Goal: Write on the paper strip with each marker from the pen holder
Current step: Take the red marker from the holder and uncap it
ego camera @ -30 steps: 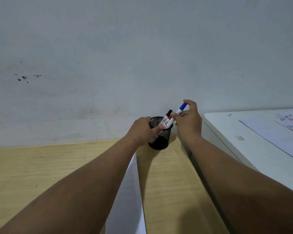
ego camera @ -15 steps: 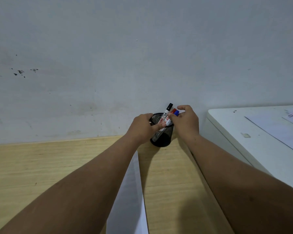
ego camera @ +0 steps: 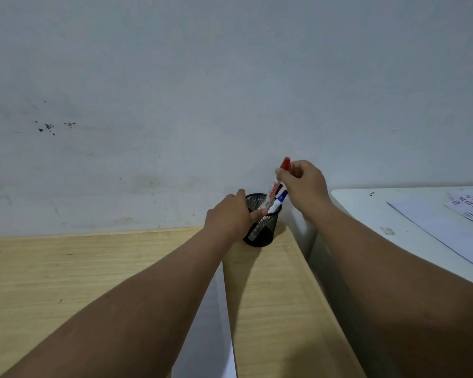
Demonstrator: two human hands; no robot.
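A black mesh pen holder (ego camera: 261,232) stands at the far right end of the wooden table, close to the wall. My left hand (ego camera: 230,216) grips its rim on the left side. My right hand (ego camera: 303,186) pinches a red-capped marker (ego camera: 277,181) near its top, and the marker is raised with its lower end still inside the holder. A blue-capped marker (ego camera: 279,201) leans in the holder beside it, with a dark-capped one partly hidden behind. A long white paper strip (ego camera: 219,323) lies on the table between my forearms.
The wooden table (ego camera: 66,282) runs left along a grey wall. To the right stands a white table (ego camera: 393,222) with sheets of paper (ego camera: 448,230) on it, separated from the wooden table by a narrow gap.
My right hand put the blue marker down into the holder, then took the red-capped marker and lifted it upward. My left hand stayed on the holder.
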